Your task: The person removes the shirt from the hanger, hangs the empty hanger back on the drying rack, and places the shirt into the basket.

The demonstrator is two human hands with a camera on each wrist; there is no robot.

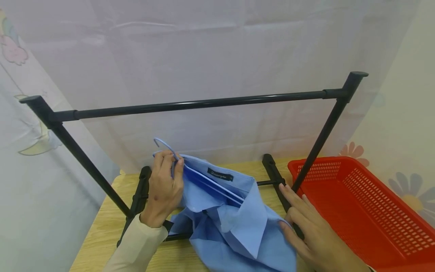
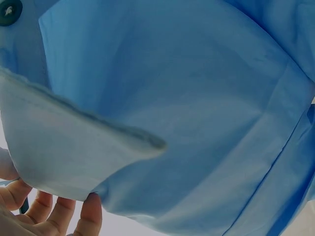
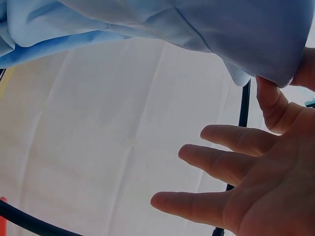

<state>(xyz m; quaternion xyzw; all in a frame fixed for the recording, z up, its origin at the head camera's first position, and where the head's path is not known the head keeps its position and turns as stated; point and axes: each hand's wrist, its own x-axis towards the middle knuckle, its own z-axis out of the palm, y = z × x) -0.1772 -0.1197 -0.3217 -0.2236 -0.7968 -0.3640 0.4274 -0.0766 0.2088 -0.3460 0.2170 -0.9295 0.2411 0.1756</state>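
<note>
A light blue shirt (image 1: pixel 244 230) with a dark label (image 1: pixel 220 174) inside its collar hangs between my hands, low behind the rack's top bar. A pale blue hanger (image 1: pixel 210 184) lies partly inside the collar opening; its hook sticks up at the left and its far end is hidden in the cloth. My left hand (image 1: pixel 164 187) grips the shirt and hanger together near the hook. At the other shoulder, my right hand (image 1: pixel 306 223) pinches the shirt's edge between thumb and index finger (image 3: pixel 270 101), the other fingers stretched out. A dark button (image 2: pixel 10 11) shows in the left wrist view.
A black rack with a top bar (image 1: pixel 204 104) and two slanted posts stands over the wooden table (image 1: pixel 98 234). To the right sits a red plastic basket (image 1: pixel 360 211), close to the right post. White cloth (image 1: pixel 217 49) covers the wall behind.
</note>
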